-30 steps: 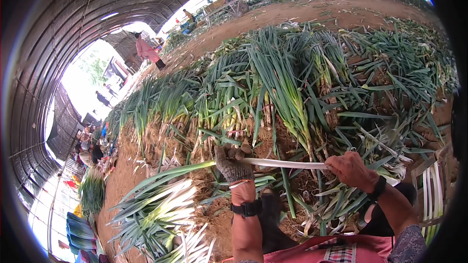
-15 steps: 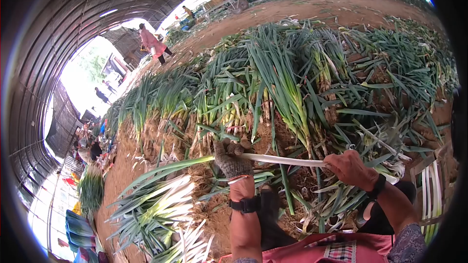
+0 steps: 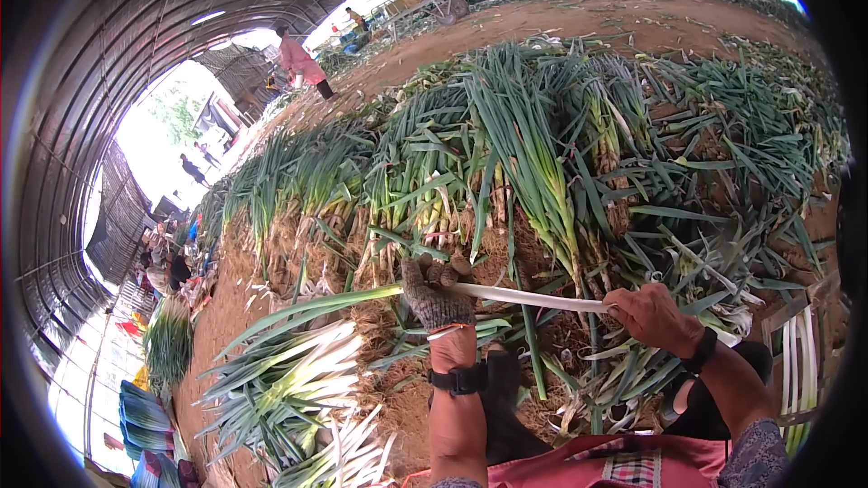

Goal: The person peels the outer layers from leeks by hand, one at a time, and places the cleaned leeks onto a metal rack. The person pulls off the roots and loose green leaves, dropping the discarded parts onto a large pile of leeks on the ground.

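Observation:
A long leek (image 3: 533,298) lies crosswise in front of me, its white shaft to the right and its green leaves trailing left. My left hand (image 3: 436,292), in a dirty grey glove, is wrapped round it where green meets white. My bare right hand (image 3: 655,316) has its fingers closed on the root end. Below and left of my gloved hand is a pile of leeks with white shafts (image 3: 316,366). Beyond both hands, untrimmed leeks (image 3: 520,136) with soil on their roots lie in a long row.
More leeks (image 3: 800,361) stand by a wooden frame at the right. A tied bundle (image 3: 168,343) is at the left, above blue-wrapped bundles (image 3: 145,416). A person in pink (image 3: 298,63) is on the dirt path, with a cart (image 3: 443,7) farther back.
The person in pink has moved to the right along the path. My hands and the leek hold nearly the same position, with the whole view slightly shifted.

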A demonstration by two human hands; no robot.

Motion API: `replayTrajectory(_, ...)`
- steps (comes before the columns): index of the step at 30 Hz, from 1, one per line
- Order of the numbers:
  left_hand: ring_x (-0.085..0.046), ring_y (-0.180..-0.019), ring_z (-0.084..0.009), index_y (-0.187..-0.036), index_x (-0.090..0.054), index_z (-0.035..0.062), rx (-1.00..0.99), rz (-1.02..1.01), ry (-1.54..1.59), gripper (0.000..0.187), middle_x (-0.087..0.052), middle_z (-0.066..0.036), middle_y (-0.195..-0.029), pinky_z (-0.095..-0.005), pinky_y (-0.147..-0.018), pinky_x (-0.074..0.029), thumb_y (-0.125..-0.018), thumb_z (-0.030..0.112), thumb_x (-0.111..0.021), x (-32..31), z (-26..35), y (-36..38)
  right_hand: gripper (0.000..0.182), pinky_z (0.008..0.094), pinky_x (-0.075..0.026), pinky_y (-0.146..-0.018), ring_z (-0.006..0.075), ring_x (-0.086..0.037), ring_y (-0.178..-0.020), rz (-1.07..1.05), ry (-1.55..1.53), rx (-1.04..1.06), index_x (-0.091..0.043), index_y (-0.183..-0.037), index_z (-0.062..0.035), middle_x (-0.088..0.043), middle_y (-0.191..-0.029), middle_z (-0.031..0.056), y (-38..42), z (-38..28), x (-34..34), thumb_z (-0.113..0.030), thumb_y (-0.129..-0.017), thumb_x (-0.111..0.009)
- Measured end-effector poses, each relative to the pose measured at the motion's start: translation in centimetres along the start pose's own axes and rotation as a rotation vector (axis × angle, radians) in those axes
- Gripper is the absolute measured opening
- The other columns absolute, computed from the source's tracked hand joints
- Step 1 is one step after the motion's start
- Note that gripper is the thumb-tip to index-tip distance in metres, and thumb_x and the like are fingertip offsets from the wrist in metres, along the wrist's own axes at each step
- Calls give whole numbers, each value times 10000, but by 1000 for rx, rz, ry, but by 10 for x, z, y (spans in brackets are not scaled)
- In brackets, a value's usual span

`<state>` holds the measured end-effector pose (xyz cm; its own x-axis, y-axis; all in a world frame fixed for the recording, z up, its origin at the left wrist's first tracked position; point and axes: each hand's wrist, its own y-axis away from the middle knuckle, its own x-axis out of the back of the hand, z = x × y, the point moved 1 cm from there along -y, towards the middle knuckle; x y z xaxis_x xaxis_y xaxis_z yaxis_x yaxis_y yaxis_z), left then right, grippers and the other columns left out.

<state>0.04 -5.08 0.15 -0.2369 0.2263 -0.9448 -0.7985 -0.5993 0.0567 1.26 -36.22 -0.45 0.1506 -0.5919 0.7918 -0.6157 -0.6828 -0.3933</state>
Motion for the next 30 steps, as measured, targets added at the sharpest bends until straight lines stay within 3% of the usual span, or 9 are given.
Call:
replayTrajectory(9,-383,-415,-130,-718,-530,90,-19,-18,-88,288,-368,28,-498,-342,-504,-461,-874,331,-551,2,3,-2,87,397,-424,-474,305,-575,-530,-24,-10,-12,-552,-877,-70,-556,-572,121,2,1,-1,-148,-840,-553)
replayTrajectory(12,-371,-408,-127,-709,-522,95,-88,-64,-262,303,-341,33,-485,-340,-486,-445,-885,341,-528,24,11,-17,69,418,-408,-478,334,-553,-549,112,266,102,-522,-822,-59,-520,-557,140,19,74,-12,-118,-847,-546)
replayTrajectory(16,-342,-390,-131,-713,-526,97,-303,-184,-550,320,-294,41,-466,-349,-458,-423,-888,365,-514,39,-1,-25,105,431,-394,-494,378,-522,-585,282,81,-226,-468,-792,-44,-499,-576,164,6,69,20,-96,-848,-540)
replayTrajectory(18,-351,-402,-134,-706,-523,103,-159,-62,-321,306,-313,36,-469,-344,-466,-423,-876,357,-526,20,0,-10,120,434,-389,-502,395,-512,-600,297,78,-258,-448,-794,-41,-494,-584,168,11,73,22,-100,-850,-536)
replayTrajectory(21,-422,-487,-151,-678,-510,126,-200,-33,-211,247,-381,14,-496,-328,-538,-434,-823,313,-579,25,40,-17,102,440,-397,-523,401,-517,-622,323,584,-278,-465,-850,-39,-526,-684,195,54,141,50,-130,-874,-502)
replayTrajectory(24,-416,-468,-119,-699,-493,154,-455,43,-118,269,-375,34,-503,-315,-521,-448,-843,362,-584,6,81,0,165,368,-425,-559,311,-540,-599,839,217,-442,-507,-935,-13,-567,-743,159,90,181,98,-167,-906,-453)
replayTrajectory(26,-369,-405,-97,-700,-504,135,-427,152,-58,284,-360,47,-485,-276,-461,-431,-860,362,-564,4,73,1,151,347,-437,-639,290,-577,-710,667,131,-532,-511,-924,-10,-586,-802,166,103,198,89,-152,-871,-511)
replayTrajectory(28,-370,-389,-98,-701,-542,100,-340,139,-40,331,-360,38,-468,-283,-454,-440,-874,382,-539,6,67,4,212,358,-439,-735,287,-585,-854,273,38,-719,-530,-970,-18,-598,-887,172,75,139,71,-140,-807,-588)
replayTrajectory(30,-379,-393,-104,-718,-568,98,-281,99,1,307,-382,35,-479,-298,-473,-457,-869,365,-560,9,59,3,329,388,-449,-761,288,-593,-894,164,281,-297,-543,-1023,-26,-604,-927,168,58,87,55,-145,-737,-653)
